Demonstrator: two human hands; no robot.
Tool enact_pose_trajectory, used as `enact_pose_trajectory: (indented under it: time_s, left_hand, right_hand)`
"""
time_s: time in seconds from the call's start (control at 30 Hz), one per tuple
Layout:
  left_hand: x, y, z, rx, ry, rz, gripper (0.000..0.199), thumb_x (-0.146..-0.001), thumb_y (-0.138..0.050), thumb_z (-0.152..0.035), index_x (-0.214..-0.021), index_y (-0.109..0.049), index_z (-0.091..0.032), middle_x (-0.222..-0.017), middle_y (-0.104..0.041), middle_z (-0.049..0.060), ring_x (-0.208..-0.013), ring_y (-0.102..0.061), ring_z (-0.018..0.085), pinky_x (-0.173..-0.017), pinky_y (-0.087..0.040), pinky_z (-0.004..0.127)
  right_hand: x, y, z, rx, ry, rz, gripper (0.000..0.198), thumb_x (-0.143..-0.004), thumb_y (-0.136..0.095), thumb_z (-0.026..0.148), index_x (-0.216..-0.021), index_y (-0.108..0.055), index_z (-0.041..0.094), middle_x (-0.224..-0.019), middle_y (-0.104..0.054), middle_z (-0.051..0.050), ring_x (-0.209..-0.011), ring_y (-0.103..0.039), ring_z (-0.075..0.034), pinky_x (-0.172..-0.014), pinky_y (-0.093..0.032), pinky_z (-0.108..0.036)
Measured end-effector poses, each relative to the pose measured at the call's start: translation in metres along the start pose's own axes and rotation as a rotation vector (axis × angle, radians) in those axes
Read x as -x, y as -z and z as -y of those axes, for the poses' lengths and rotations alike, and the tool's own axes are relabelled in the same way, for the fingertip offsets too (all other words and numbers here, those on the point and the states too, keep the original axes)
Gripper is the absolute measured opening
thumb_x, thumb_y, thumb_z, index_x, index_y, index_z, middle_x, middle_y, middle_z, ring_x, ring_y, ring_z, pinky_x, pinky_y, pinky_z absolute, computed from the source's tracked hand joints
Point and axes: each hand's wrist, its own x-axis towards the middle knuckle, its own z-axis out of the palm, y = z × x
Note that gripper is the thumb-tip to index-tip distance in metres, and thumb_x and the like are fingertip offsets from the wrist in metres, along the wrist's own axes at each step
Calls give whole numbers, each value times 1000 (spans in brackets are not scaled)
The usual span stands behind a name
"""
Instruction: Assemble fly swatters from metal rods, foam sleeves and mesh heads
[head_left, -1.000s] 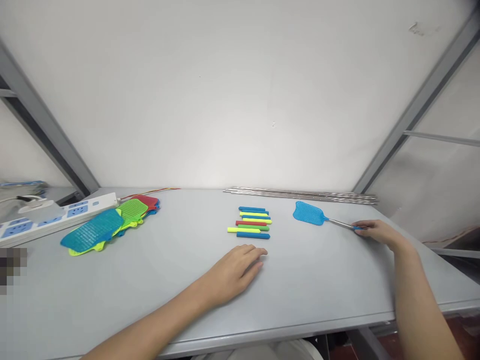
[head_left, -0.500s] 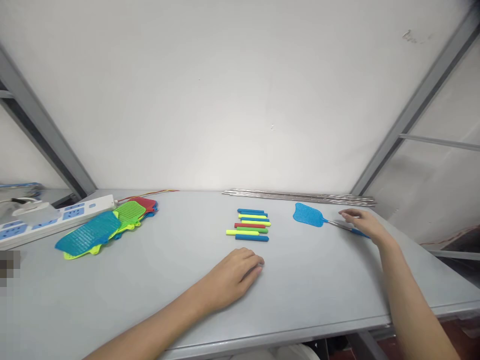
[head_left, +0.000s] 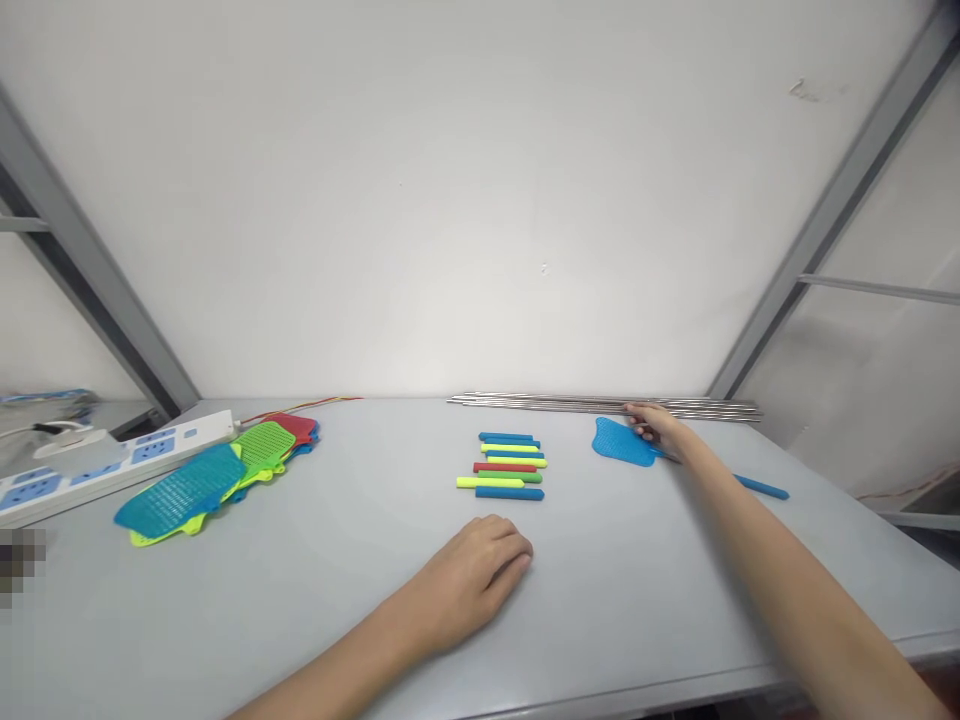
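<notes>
My left hand (head_left: 484,575) rests palm down on the table, fingers loosely curled together, with nothing visible in it. Just beyond it lies a group of coloured plastic handle sleeves (head_left: 510,467) in blue, yellow, green and red. On the right, my right hand (head_left: 658,425) reaches over a blue fly swatter (head_left: 622,443), hiding part of its shaft. Its fingers are a little apart, and the foremost fingertip is at the thin metal rods (head_left: 540,402) along the wall; whether it touches them I cannot tell. The swatter's blue handle (head_left: 761,487) shows beyond my forearm.
Overlapping swatter heads (head_left: 184,488) in blue, green, yellow and red lie at the left. Behind them is a white power strip (head_left: 161,440) with a plug in it. A white wall (head_left: 450,220) and grey metal frame posts (head_left: 802,260) bound the grey table (head_left: 360,500).
My right hand has left the swatter's handle end and moved left and towards the rods. The left hand stays in place. The view has tilted up slightly.
</notes>
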Motion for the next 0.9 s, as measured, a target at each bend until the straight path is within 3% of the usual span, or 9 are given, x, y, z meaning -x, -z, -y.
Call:
enact_pose_trajectory:
  time_s: [0.47,0.9]
  left_hand:
    - [-1,4,-3,26,-14,25,25,-85,-30,-26,-89,-54,-20,-82,-52,3,-81,-46,14,-76,-36,28]
    - [-2,4,-1,20,2,46,27,-85,-28,-29,-90,-53,-20,-84,-51,2,-82,-45,14,-77,-36,28]
  right_hand:
    - [-16,14,-16,147,48,77,20,-63,-61,24,-77,-51,14,-44,-41,6,-28,-28,-1,-25,-16,-12]
    - [-13,20,-18,157,89,159,27,-61,-63,36,-60,-48,13,-40,-37,7,-29,-24,0,-27,-15,-13]
